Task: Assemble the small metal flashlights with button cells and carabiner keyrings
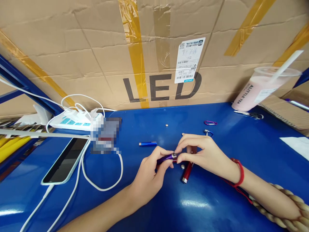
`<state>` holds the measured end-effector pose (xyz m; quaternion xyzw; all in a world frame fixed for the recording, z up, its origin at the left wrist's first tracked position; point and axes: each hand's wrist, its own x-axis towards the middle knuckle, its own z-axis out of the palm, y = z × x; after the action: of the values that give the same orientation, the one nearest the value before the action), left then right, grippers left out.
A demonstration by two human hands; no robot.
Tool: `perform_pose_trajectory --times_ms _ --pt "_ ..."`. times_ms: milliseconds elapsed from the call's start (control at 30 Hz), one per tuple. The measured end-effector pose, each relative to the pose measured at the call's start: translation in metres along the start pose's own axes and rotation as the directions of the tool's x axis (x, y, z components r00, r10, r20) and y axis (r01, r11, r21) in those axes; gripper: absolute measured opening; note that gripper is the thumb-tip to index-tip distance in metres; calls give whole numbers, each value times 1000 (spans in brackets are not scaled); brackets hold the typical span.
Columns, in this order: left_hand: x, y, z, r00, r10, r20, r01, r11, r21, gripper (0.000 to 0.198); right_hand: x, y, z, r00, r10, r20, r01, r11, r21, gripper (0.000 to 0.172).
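My left hand (151, 170) grips a small purple metal tube (165, 159), like a mini flashlight body, with its silver end pointing right. At that end, my right hand (201, 151) is closed in a pinch; whatever lies between its fingertips is too small or hidden to make out. Below the right hand, a red metal tube (187, 175) with a silver tip rests on the table, partly covered by the fingers. A button cell (182, 166) lies beside it, and another small silver disc (166, 125) sits farther back. To the left is a blue metal tube (147, 144).
Behind the blue table (135, 122) stands a large cardboard box (96, 64). A purple carabiner (210, 122), a blue carabiner (209, 132) and a pink drink cup (256, 91) are at right. On the left are a phone (66, 161), white cables (122, 169) and a power strip (72, 120).
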<state>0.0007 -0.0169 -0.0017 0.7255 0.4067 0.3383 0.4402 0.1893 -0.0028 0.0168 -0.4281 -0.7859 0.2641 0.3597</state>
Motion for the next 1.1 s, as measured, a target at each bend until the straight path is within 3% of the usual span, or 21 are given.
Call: perform_pose_trajectory --times_ms 133,233,333,467,667,767,867,967,1100 --pt "3 1 -1 996 -11 -84 8 999 -34 12 2 6 -19 995 43 -87 -66 957 -281 20" --pt "3 2 -1 989 -28 -142 18 997 -69 13 1 22 -41 965 90 -246 -224 772 -595 13" --pt "3 2 0 987 -62 -151 49 995 -91 13 0 42 -58 929 94 -358 -339 603 -722 16" --pt "4 1 0 979 -89 -181 70 992 -108 12 0 57 -60 917 182 -354 -394 536 -747 17" --pt "5 1 0 971 -104 -217 73 987 -145 12 3 58 -54 888 401 -226 -440 595 -672 17" --pt "5 1 0 973 -113 -199 82 984 -160 12 4 60 -56 872 441 -215 -472 636 -610 20" --pt "4 1 1 971 -118 -206 82 981 -175 12 4 61 -57 882 400 -248 -464 649 -603 20" --pt "4 2 1 969 -119 -217 78 980 -186 17 4 61 -56 895 333 -298 -445 593 -671 18" --pt "4 1 -1 968 -123 -218 86 981 -173 23 4 61 -53 878 398 -267 -445 470 -762 16"
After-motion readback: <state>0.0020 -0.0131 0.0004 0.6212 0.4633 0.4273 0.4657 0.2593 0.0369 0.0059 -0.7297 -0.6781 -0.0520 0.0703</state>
